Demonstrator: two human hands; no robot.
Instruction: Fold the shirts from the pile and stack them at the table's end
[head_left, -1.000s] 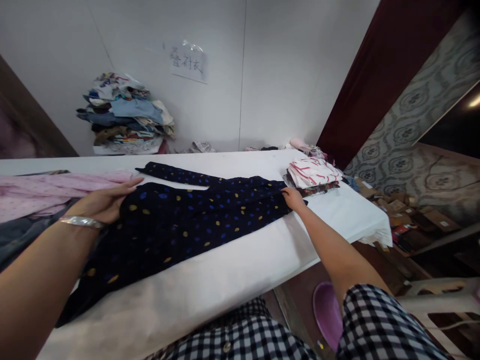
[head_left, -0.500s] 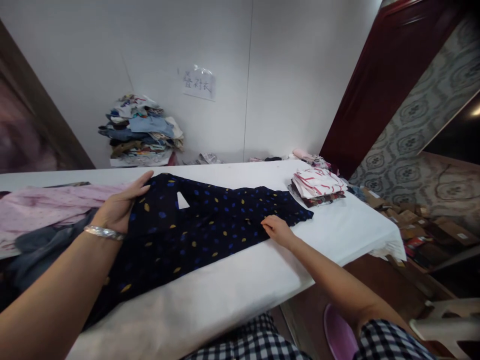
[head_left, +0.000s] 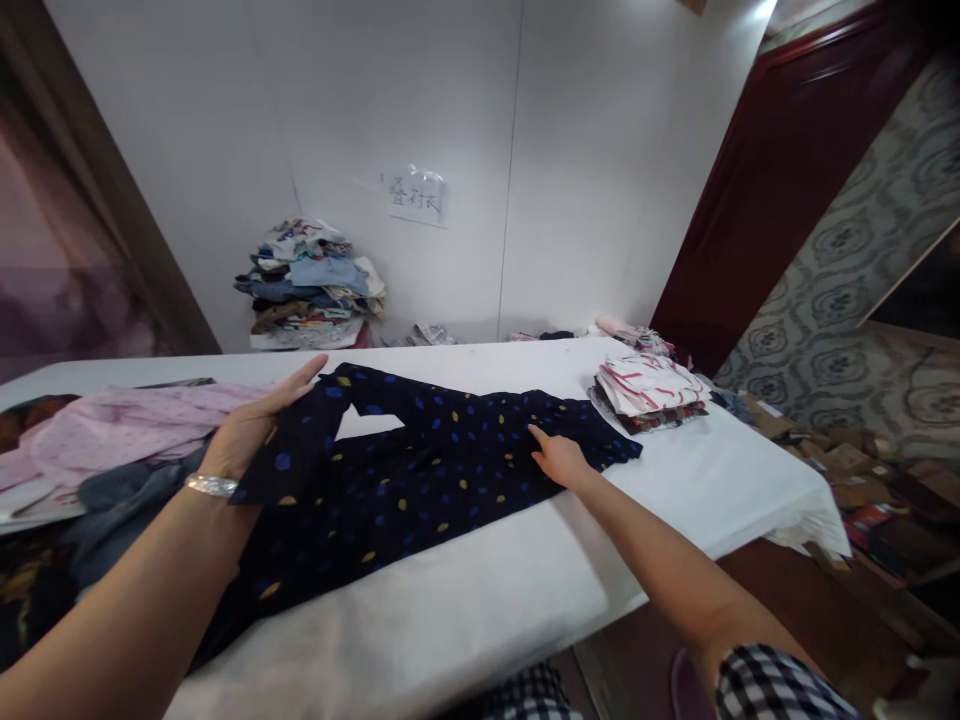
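Observation:
A dark navy shirt (head_left: pixel 450 470) with blue and yellow leaf-like spots lies stretched across the white table. My left hand (head_left: pixel 259 425) is at its left end, gripping a sleeve that is raised off the table and drapes over the thumb side; the thumb is hidden by cloth. Between the lifted sleeve and the body a gap shows white tabletop. My right hand (head_left: pixel 561 460) rests on the shirt's right half near its front edge. Its index finger points out over the fabric, apart from the lower fingers, which are bent.
Folded clothes topped by a white and red piece (head_left: pixel 649 385) sit by the shirt's right end. Pink clothing (head_left: pixel 142 425) and grey clothing (head_left: pixel 124 505) lie at left. A tall clothes pile (head_left: pixel 315 285) stands behind the white table (head_left: pixel 465 590). Cardboard boxes (head_left: pixel 847 460) are at right.
My left hand has lifted the sleeve, folding it toward me, and the white gap beside it has widened. My right index finger has stretched out. The view has shifted slightly.

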